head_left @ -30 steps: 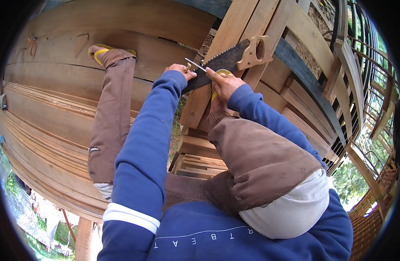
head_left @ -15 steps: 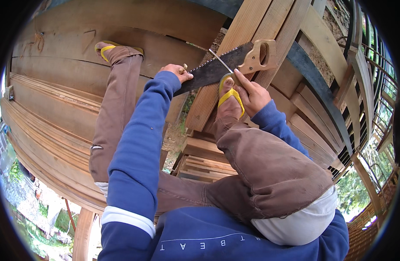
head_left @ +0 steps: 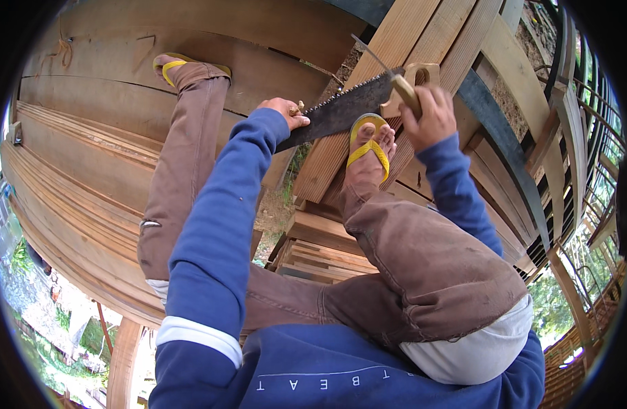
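Note:
A hand saw (head_left: 347, 109) with a dark toothed blade and pale wooden handle (head_left: 421, 71) lies across wooden beams, teeth upward. My left hand (head_left: 286, 112) is closed on the blade's narrow end, a small brass-coloured piece showing by the fingertips. My right hand (head_left: 429, 116) grips the light handle of a thin metal file (head_left: 373, 54), raised over the saw near its handle and slanting up to the left. My right foot in a yellow flip-flop (head_left: 368, 155) rests beside the blade, just below it.
Broad planks (head_left: 122, 48) and stacked boards (head_left: 81, 170) fill the left side, with my other foot (head_left: 173, 65) on them. More beams (head_left: 402, 34), a dark curved-looking board (head_left: 504, 143) and dark bars lie to the right. A short stack of timber (head_left: 320, 259) is under my legs.
My right hand has moved right, carrying the file up along the blade toward the saw's handle, uncovering my right foot. My left hand stays on the blade, shifted only slightly.

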`<state>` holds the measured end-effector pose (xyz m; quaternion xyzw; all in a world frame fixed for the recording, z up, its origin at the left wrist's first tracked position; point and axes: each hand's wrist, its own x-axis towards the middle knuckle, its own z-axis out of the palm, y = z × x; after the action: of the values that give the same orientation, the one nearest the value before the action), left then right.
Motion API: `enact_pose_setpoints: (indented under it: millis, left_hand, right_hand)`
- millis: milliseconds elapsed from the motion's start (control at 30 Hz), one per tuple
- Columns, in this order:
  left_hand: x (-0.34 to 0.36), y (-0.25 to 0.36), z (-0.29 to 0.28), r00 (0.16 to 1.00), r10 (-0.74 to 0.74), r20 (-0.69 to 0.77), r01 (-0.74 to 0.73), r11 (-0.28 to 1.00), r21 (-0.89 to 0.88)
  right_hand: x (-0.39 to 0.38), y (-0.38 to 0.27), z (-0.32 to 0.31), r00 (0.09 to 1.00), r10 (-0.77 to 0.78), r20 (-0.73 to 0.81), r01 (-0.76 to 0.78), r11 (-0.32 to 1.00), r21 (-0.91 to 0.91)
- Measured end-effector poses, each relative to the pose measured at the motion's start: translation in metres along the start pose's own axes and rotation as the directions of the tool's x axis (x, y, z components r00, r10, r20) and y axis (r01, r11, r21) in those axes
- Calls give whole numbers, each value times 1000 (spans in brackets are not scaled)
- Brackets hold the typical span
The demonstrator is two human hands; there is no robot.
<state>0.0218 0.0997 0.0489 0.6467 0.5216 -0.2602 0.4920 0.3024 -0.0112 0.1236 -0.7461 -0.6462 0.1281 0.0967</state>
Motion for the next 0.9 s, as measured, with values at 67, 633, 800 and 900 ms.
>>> enact_pose_setpoints:
  millis: [67,633,800,900]
  left_hand:
    - [6,-4,6,999,38,-26,-39,999,-8]
    - [6,1,-9,998,32,-48,-27,995,98]
    - [7,0,-9,1000,14,-20,-11,991,133]
    - [6,-1,-8,999,26,-43,-18,985,174]
  right_hand:
    - [19,21,12,991,-124,-49,118,986,-115]
    - [-34,28,23,998,-40,56,42,999,-33]
    - [-37,16,25,999,12,47,-14,999,50]
    - [-44,-19,7,981,89,175,-116,981,153]
